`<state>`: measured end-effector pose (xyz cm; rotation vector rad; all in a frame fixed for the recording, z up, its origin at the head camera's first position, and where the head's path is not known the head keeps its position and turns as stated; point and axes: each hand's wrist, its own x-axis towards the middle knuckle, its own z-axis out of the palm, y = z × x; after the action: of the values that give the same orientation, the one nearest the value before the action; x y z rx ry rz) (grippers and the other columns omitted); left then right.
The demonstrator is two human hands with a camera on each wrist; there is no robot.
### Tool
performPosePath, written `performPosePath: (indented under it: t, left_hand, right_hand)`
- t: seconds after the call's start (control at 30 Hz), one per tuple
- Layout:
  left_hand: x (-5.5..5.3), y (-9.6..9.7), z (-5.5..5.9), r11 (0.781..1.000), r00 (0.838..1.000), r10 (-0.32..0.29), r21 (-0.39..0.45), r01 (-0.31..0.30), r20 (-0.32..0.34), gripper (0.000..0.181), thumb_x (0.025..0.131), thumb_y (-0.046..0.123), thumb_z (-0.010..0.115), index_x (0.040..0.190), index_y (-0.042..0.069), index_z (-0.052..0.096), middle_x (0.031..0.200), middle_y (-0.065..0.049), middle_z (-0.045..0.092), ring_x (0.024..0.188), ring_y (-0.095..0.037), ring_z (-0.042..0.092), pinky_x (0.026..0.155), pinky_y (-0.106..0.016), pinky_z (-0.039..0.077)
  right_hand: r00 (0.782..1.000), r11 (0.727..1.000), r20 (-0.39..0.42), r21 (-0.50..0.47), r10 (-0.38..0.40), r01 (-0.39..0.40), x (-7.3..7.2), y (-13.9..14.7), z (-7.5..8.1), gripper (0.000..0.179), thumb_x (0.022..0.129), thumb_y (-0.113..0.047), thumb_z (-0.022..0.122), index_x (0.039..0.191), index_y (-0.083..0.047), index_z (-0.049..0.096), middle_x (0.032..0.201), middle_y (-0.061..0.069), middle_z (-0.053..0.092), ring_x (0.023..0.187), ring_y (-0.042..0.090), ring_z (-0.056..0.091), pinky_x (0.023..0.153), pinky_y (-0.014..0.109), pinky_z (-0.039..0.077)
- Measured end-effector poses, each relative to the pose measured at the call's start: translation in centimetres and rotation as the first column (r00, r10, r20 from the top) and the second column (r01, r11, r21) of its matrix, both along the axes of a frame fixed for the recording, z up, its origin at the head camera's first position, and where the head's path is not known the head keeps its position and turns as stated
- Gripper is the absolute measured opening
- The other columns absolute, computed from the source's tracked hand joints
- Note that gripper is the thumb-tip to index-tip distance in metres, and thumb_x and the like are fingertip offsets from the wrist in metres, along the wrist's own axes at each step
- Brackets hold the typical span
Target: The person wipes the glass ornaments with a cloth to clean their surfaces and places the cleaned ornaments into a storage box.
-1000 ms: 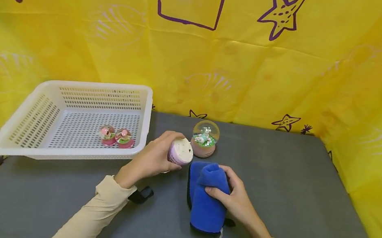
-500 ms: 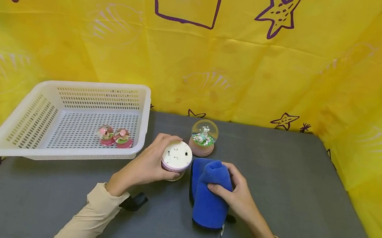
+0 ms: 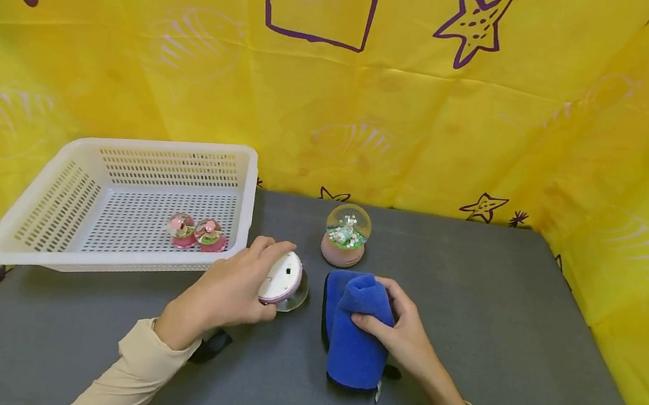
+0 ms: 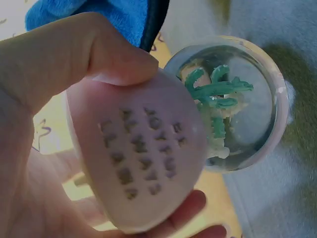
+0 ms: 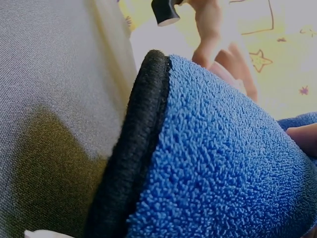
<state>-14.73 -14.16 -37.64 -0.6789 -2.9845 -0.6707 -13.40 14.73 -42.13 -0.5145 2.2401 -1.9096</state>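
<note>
My left hand [image 3: 225, 293] grips a snow globe [image 3: 280, 278] by its pale pink base, tipped over so the white underside faces up and the glass dome points down. In the left wrist view, raised lettering covers the base [image 4: 143, 158], and a green cactus shape shows inside the dome [image 4: 237, 119]. My right hand [image 3: 406, 330] holds a folded blue cloth [image 3: 359, 348] with dark edging, thumb on its near face. Beyond both hands a second snow globe [image 3: 346, 237] stands upright on a pink base. The cloth fills most of the right wrist view.
A white perforated plastic basket [image 3: 127, 218] lies at the left on the grey table [image 3: 474, 295]. Inside it, near its right end, sit two small snow globes [image 3: 210, 236] with pink bases. Yellow patterned sheets [image 3: 316, 89] hang behind and at the sides.
My left hand has turned the snow globe so its underside came into view, and has moved it left and nearer, away from the cloth. The right hand and cloth have barely moved.
</note>
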Motion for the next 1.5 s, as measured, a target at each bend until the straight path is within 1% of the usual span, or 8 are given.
performPosePath:
  t: [0.3, 0.63, 0.77, 0.93, 1.07, 1.33, 1.43, 1.5]
  left_hand:
    - [0.7, 0.9, -1.7, 0.99, 0.977, 0.138, 0.006, -0.138, -0.161, 0.086, 0.066, 0.049, 0.084, 0.135, 0.013, 0.048, 0.114, -0.011, 0.059, 0.076, -0.024, 0.061, 0.06, -0.038, 0.052]
    - [0.7, 1.2, -2.6, 0.989, 0.957, 0.132, 0.097, -0.11, -0.257, 0.079, 0.06, 0.049, 0.085, 0.127, 0.019, 0.057, 0.11, -0.003, 0.065, 0.065, -0.02, 0.06, 0.052, -0.029, 0.044]
    - [0.8, 1.3, -3.1, 0.988, 0.936, 0.14, 0.102, -0.113, -0.324, 0.079, 0.06, 0.059, 0.083, 0.125, 0.021, 0.059, 0.106, 0.002, 0.067, 0.06, -0.015, 0.059, 0.049, -0.024, 0.038]
    - [0.9, 1.4, -3.2, 0.976, 0.928, 0.151, 0.199, -0.087, -0.34, 0.078, 0.06, 0.056, 0.083, 0.124, 0.021, 0.058, 0.105, 0.002, 0.066, 0.068, -0.013, 0.062, 0.053, -0.026, 0.043]
    - [1.1, 1.5, -2.7, 0.942, 0.952, 0.115, 0.334, -0.014, -0.283, 0.078, 0.062, 0.045, 0.086, 0.129, 0.017, 0.056, 0.112, 0.0, 0.064, 0.084, -0.013, 0.062, 0.064, -0.028, 0.049]
    - [1.9, 2.4, -2.2, 0.858, 0.968, 0.01, 0.499, 0.121, -0.252, 0.078, 0.066, 0.039, 0.086, 0.134, 0.018, 0.052, 0.12, -0.001, 0.062, 0.098, -0.015, 0.061, 0.072, -0.03, 0.054]
    - [2.2, 2.9, -2.2, 0.832, 0.963, -0.043, 0.523, 0.182, -0.266, 0.079, 0.067, 0.041, 0.087, 0.133, 0.015, 0.052, 0.12, -0.002, 0.063, 0.099, -0.016, 0.062, 0.073, -0.03, 0.056]
    - [2.2, 3.2, -2.3, 0.809, 0.954, -0.084, 0.539, 0.234, -0.288, 0.08, 0.067, 0.041, 0.088, 0.132, 0.012, 0.053, 0.12, -0.004, 0.063, 0.099, -0.017, 0.063, 0.074, -0.03, 0.057]
  right_hand:
    - [1.0, 1.0, 0.02, 0.008, 0.001, -0.002, -0.1, 0.2, -0.3, 0.047, 0.089, -0.005, 0.069, 0.132, -0.002, 0.05, 0.119, 0.012, 0.061, 0.1, 0.011, 0.064, 0.082, 0.036, 0.056]
    - [0.994, 0.999, 0.108, -0.032, -0.036, 0.039, -0.6, 0.3, -1.2, 0.05, 0.091, -0.009, 0.066, 0.137, -0.002, 0.049, 0.122, 0.014, 0.061, 0.101, 0.014, 0.065, 0.085, 0.037, 0.055]
    - [0.966, 0.99, 0.246, -0.095, -0.081, 0.107, -0.9, 0.1, -1.5, 0.05, 0.093, -0.013, 0.065, 0.139, -0.004, 0.048, 0.119, 0.005, 0.062, 0.101, 0.018, 0.066, 0.086, 0.04, 0.055]
    - [0.896, 0.941, 0.411, -0.206, -0.167, 0.27, -1.2, -0.1, -1.4, 0.045, 0.096, -0.016, 0.062, 0.137, -0.007, 0.049, 0.11, -0.002, 0.067, 0.096, 0.017, 0.068, 0.083, 0.036, 0.056]
    - [0.859, 0.886, 0.493, -0.327, -0.138, 0.33, -1.3, 0.2, -1.2, 0.036, 0.102, -0.022, 0.053, 0.136, -0.012, 0.046, 0.106, -0.008, 0.069, 0.096, 0.01, 0.067, 0.083, 0.029, 0.056]
    - [0.903, 0.81, 0.411, -0.567, 0.122, 0.149, -0.5, 0.4, -0.9, 0.023, 0.107, -0.031, 0.038, 0.126, -0.024, 0.048, 0.106, -0.011, 0.065, 0.097, 0.004, 0.063, 0.086, 0.024, 0.053]
    - [0.898, 0.811, 0.391, -0.58, 0.202, 0.07, -0.1, 0.2, -0.6, 0.025, 0.108, -0.033, 0.036, 0.128, -0.023, 0.046, 0.101, -0.011, 0.064, 0.092, 0.003, 0.063, 0.082, 0.024, 0.054]
    - [0.887, 0.841, 0.407, -0.539, 0.216, 0.042, 0.2, 0.1, -0.5, 0.033, 0.107, -0.038, 0.034, 0.134, -0.02, 0.039, 0.105, -0.011, 0.062, 0.096, 0.003, 0.062, 0.084, 0.024, 0.053]
